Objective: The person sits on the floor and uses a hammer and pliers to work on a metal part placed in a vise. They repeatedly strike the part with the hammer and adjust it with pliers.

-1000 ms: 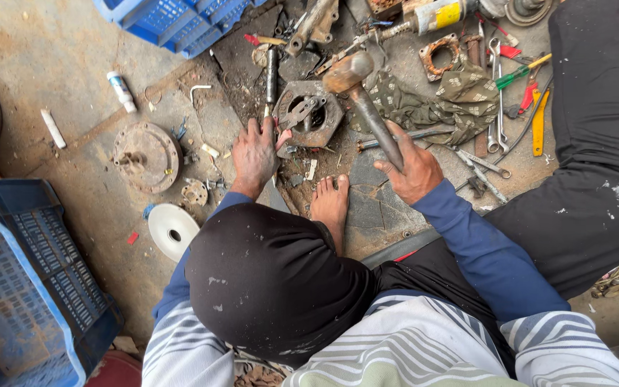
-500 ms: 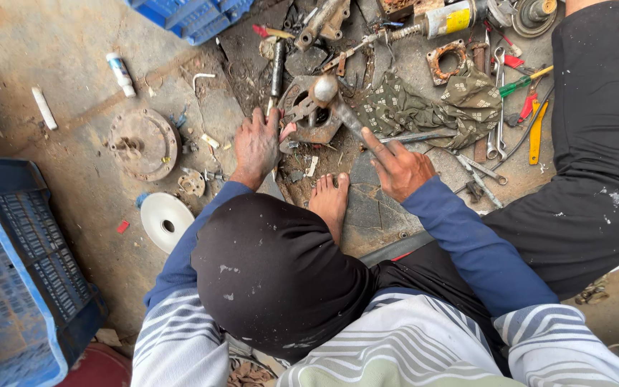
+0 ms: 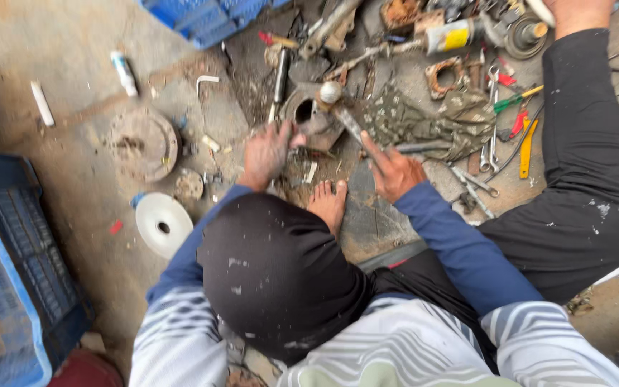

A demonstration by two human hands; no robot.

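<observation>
My right hand (image 3: pixel 393 170) is shut on the handle of a hammer (image 3: pixel 332 94), whose round metal head rests at the rim of a rusty metal housing (image 3: pixel 306 115) on the dirty floor. My left hand (image 3: pixel 268 153) lies against the near left side of that housing with its fingers spread, holding it steady. My bare foot (image 3: pixel 328 203) sits on a dark mat just below the housing, between both hands. My black cap hides the floor closer to me.
Wrenches (image 3: pixel 492 136), screwdrivers (image 3: pixel 517 100), a greasy rag (image 3: pixel 424 122) and a spray can (image 3: pixel 453 34) are scattered at the upper right. A rusty disc (image 3: pixel 141 143) and a white disc (image 3: pixel 162 223) lie to the left. Blue crates (image 3: pixel 8 287) stand at the left and top.
The hammer head has come down leftward from over the rag onto the housing. My left hand stayed on the housing. The view has shifted slightly.
</observation>
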